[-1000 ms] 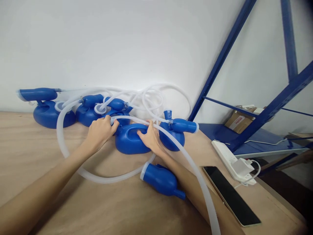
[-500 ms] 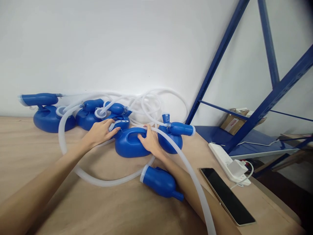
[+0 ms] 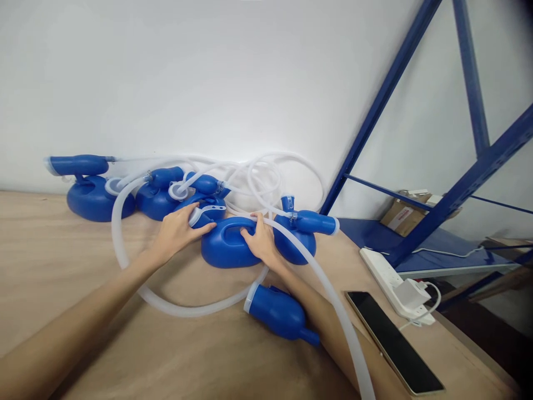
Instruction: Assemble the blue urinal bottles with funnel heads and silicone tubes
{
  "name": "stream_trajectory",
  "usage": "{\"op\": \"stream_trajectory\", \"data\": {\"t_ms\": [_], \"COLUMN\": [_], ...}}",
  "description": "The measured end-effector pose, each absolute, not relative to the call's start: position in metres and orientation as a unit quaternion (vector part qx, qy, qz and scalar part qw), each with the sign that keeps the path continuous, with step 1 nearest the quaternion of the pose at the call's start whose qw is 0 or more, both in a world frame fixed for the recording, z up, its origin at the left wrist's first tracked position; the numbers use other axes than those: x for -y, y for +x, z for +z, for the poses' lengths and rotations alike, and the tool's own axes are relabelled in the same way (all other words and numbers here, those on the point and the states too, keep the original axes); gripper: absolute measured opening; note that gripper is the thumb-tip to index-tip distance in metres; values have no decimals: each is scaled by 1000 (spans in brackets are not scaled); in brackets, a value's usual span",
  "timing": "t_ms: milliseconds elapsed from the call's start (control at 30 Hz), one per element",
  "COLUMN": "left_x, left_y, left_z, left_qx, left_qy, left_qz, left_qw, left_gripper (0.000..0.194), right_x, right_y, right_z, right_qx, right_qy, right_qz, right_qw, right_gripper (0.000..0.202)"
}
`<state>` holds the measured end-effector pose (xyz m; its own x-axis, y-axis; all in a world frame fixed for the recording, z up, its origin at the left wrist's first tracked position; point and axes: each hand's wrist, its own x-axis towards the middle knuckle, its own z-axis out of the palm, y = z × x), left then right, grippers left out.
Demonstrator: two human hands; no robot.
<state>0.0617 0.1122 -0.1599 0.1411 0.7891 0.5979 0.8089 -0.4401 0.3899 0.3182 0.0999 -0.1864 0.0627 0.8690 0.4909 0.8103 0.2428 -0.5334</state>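
Observation:
A blue plastic bottle with a handle lies on the wooden table. My right hand grips its handle at the right end. My left hand holds the bottle's neck, fingers closed on the translucent cap end. A translucent hose runs over my right forearm and loops around on the table. A blue funnel piece lies just near my right forearm.
Several more blue bottles with tangled hoses sit against the white wall. A phone and a white power strip with a charger lie at the right. A blue metal rack stands beyond the table's right edge.
My left hand slid from the hose onto the bottle's neck and cap end. The right hand has stayed on the handle. The view shifted slightly.

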Motion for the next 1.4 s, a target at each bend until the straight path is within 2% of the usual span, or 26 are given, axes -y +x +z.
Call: {"op": "stream_trajectory", "data": {"t_ms": [200, 433, 667, 833, 967, 1067, 1233, 1400], "left_x": [-110, -107, -107, -116, -119, -117, -111, -102], "left_y": [71, 80, 68, 58, 58, 60, 69, 82], "left_z": [-168, -172, -154, -144, -142, -141, -139, -135], "left_qx": [537, 531, 533, 375, 388, 371, 422, 470], "left_qy": [-728, -709, -763, -869, -861, -878, -853, -825], "left_qz": [-424, -463, -358, -293, -307, -266, -250, -276], "left_qw": [18, 28, 72, 132, 118, 143, 178, 149], "left_gripper": [63, 55, 63, 49, 51, 47, 36, 26], "right_x": [-100, -100, -98, -93, -89, -89, -89, -89], "right_y": [312, 313, 318, 318, 317, 317, 318, 318], "right_z": [-186, -185, -184, -178, -175, -175, -176, -176], "right_qx": [667, 671, 688, 699, 705, 700, 704, 703], "right_qy": [-626, -632, -615, -616, -616, -621, -608, -611], "right_qz": [45, 37, 35, 30, 27, 40, 43, 36], "right_qw": [403, 387, 383, 363, 350, 352, 365, 362], "right_gripper": [53, 55, 53, 53, 54, 52, 52, 55]}}
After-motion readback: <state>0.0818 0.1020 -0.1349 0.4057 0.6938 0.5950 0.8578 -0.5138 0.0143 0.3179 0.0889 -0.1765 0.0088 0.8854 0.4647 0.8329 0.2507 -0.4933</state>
